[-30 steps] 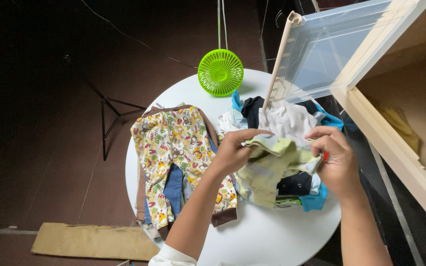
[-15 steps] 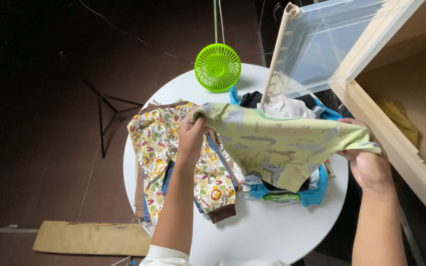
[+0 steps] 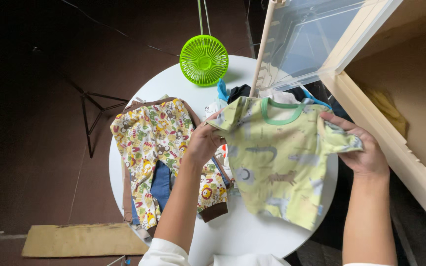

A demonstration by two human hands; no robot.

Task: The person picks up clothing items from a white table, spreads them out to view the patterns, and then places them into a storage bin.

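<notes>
Two hands of ours hold one small shirt spread open above the table. Our left hand pinches one shoulder, fingers closed on the cloth by the short sleeve; our right hand grips the other sleeve, fingers curled around its bunched edge. Between the fingers the shirt hangs flat and front-facing, pale yellow-green with animal prints and a green neckband. Its long axis runs from that collar, which points away from us toward the fan, down to the hem, which points back toward us and hangs lower than the fingers, over the near part of the table.

Just beyond our left fingers lies a pair of patterned trousers with brown cuffs, flat on the table atop other clothes. Behind the shirt, past the fingertips, a heap of mixed clothing shows at the collar. Beyond our right fingers sits a clear plastic drawer in a cream frame.
</notes>
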